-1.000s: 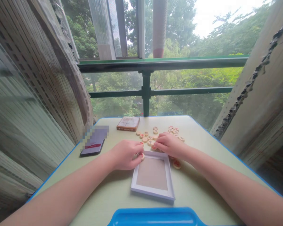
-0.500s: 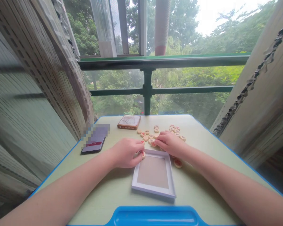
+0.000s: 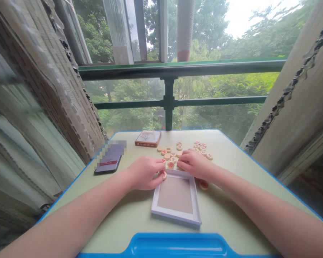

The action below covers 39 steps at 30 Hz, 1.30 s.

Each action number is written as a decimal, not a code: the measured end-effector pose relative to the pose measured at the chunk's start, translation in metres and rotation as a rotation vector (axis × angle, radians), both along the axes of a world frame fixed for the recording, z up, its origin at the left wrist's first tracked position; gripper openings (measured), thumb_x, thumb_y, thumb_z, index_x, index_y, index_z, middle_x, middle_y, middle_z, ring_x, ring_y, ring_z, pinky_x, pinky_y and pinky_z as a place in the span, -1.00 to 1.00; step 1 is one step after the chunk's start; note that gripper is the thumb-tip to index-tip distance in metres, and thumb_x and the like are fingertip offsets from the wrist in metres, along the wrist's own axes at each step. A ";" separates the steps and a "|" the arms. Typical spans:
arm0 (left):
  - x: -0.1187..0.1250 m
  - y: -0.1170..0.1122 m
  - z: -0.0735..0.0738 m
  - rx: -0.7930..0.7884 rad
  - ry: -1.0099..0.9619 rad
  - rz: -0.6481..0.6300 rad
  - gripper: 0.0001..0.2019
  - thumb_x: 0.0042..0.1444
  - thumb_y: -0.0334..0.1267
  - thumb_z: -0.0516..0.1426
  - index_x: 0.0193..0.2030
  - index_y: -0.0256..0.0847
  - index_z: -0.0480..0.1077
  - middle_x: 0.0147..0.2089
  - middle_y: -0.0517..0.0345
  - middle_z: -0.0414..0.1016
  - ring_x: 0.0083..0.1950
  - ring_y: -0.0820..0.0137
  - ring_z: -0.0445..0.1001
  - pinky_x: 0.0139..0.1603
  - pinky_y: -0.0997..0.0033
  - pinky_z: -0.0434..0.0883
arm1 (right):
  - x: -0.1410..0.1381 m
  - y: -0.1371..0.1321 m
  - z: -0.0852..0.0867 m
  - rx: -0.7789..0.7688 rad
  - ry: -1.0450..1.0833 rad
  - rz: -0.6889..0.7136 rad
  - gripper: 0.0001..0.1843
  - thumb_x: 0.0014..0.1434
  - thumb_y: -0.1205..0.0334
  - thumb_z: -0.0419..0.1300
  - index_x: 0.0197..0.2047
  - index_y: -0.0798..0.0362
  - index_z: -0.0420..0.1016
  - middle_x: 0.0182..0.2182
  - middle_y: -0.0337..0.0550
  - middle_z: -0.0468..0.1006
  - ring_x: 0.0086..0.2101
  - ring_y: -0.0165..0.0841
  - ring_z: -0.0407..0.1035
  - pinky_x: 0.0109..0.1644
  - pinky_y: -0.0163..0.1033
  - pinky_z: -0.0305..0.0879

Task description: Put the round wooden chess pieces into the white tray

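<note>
My left hand (image 3: 148, 172) has its fingers curled at the upper left corner of a shallow white box lid (image 3: 174, 216). A round wooden Chinese chess piece (image 3: 164, 176) with a red character shows at its fingertips. Another red-marked piece lies just beyond those fingers. My right hand (image 3: 193, 163) rests low over the pieces past the lid's far edge, fingers bent together; what is under them is hidden. Left of its fingertips lies a red-marked piece (image 3: 171, 165). Several more pieces (image 3: 173, 154) spread beyond both hands, and a lone one (image 3: 204, 185) sits below my right wrist.
A small brown box (image 3: 148, 139) with a printed top stands near the table's far edge. The phone (image 3: 109, 161) lies at the left. A blue tray rim (image 3: 177, 245) borders the near side; curtains (image 3: 67, 89) and a green railing (image 3: 140, 68) stand around the table.
The red-marked piece by my right fingertips has shifted left, toward my left hand, and now lies apart from the right fingers. My left hand has stayed almost in place.
</note>
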<state>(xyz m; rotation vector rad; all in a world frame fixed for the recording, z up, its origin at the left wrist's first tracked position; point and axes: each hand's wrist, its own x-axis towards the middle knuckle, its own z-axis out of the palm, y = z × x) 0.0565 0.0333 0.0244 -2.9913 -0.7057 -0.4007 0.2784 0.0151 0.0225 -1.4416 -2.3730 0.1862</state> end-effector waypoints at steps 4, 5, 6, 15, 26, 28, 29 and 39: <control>0.000 -0.001 0.001 0.001 0.005 -0.005 -0.81 0.14 -0.25 -0.03 -0.37 -0.21 0.36 -0.44 0.19 0.39 -0.45 0.46 0.29 -0.43 0.44 0.14 | 0.000 0.000 -0.002 0.000 0.011 -0.023 -0.76 0.16 0.26 0.06 -0.44 0.06 0.52 -0.43 -0.12 0.46 -0.31 -0.31 0.27 -0.18 -0.22 0.18; 0.000 -0.001 0.001 0.004 0.008 -0.003 -0.81 0.13 -0.25 -0.03 -0.37 -0.21 0.36 -0.44 0.19 0.38 -0.45 0.46 0.28 -0.43 0.44 0.14 | 0.000 0.000 -0.002 0.005 0.026 -0.017 -0.78 0.15 0.25 0.07 -0.38 0.05 0.54 -0.40 -0.12 0.47 -0.29 -0.30 0.27 -0.17 -0.21 0.19; 0.000 -0.001 0.001 0.007 0.012 -0.001 -0.82 0.13 -0.26 -0.03 -0.38 -0.21 0.36 -0.44 0.19 0.38 -0.45 0.46 0.28 -0.43 0.44 0.14 | 0.000 0.000 -0.003 0.013 0.041 -0.006 -0.80 0.15 0.25 0.08 -0.33 0.04 0.54 -0.37 -0.11 0.48 -0.27 -0.29 0.28 -0.16 -0.20 0.20; 0.000 0.000 0.001 -0.007 -0.004 -0.004 -0.83 0.12 -0.27 -0.02 -0.39 -0.21 0.36 -0.45 0.18 0.37 -0.45 0.47 0.28 -0.42 0.45 0.15 | 0.014 0.010 -0.008 0.155 -0.066 -0.088 -0.70 0.18 0.17 0.05 -0.09 -0.05 0.53 -0.06 -0.11 0.48 -0.16 -0.20 0.24 -0.01 -0.05 0.16; -0.001 0.003 0.002 -0.168 -0.013 0.056 -0.77 -0.03 -0.07 0.15 -0.42 -0.21 0.38 -0.45 0.21 0.41 -0.45 0.49 0.26 -0.44 0.49 0.13 | 0.016 0.014 -0.008 0.163 0.002 -0.099 -0.71 0.18 0.35 0.00 -0.25 0.05 0.56 -0.19 -0.11 0.57 -0.17 -0.24 0.28 -0.03 -0.12 0.18; -0.001 0.003 0.002 -0.183 -0.006 0.059 -0.80 -0.03 -0.09 0.15 -0.43 -0.20 0.38 -0.47 0.22 0.40 -0.46 0.49 0.25 -0.45 0.50 0.12 | 0.015 0.012 -0.005 0.201 0.031 -0.152 -0.69 0.17 0.38 -0.02 -0.22 0.06 0.55 -0.19 -0.10 0.56 -0.17 -0.25 0.28 -0.04 -0.13 0.19; -0.001 0.002 0.002 -0.188 -0.009 0.060 -0.81 -0.03 -0.11 0.15 -0.43 -0.20 0.38 -0.48 0.23 0.39 -0.47 0.49 0.24 -0.46 0.50 0.11 | 0.014 0.010 -0.002 0.221 0.043 -0.155 -0.70 0.17 0.37 -0.02 -0.21 0.07 0.55 -0.19 -0.09 0.56 -0.18 -0.25 0.29 -0.06 -0.13 0.19; 0.004 0.004 -0.005 -0.426 -0.253 0.125 -0.88 -0.09 -0.25 0.16 -0.42 -0.24 0.34 -0.58 0.34 0.18 -0.54 0.57 0.12 -0.52 0.56 0.12 | -0.004 -0.016 0.009 0.136 -0.087 0.222 -0.76 0.15 0.18 0.08 -0.22 0.07 0.52 -0.39 -0.07 0.52 -0.33 -0.30 0.31 -0.23 -0.21 0.21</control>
